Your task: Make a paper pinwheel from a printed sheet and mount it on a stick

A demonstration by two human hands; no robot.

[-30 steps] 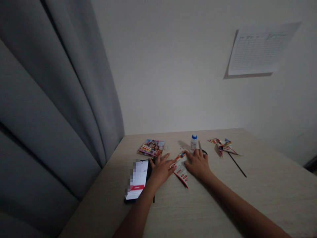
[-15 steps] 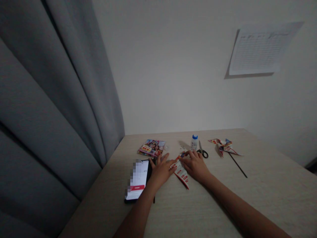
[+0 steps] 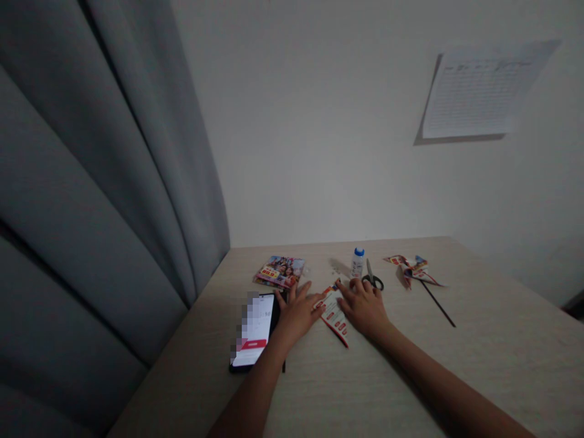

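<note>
A folded, printed paper triangle in white and red lies on the table between my hands. My left hand rests with fingers spread, its thumb on the paper's left edge. My right hand lies on the other side, fingers stretched out, its index fingertip at the paper's upper corner. Just beyond the right fingers are scissors with dark handles and a small bottle with a blue cap. A lit phone lies left of my left forearm, which partly covers a thin dark stick.
Colourful printed papers are stacked beyond my left hand. A paper pinwheel on a black stick lies at the right. A grey curtain hangs along the left side, and a printed sheet is on the wall.
My right hand has shifted slightly right and its fingers have straightened, uncovering more of the paper's upper corner. My left hand has stayed in place.
</note>
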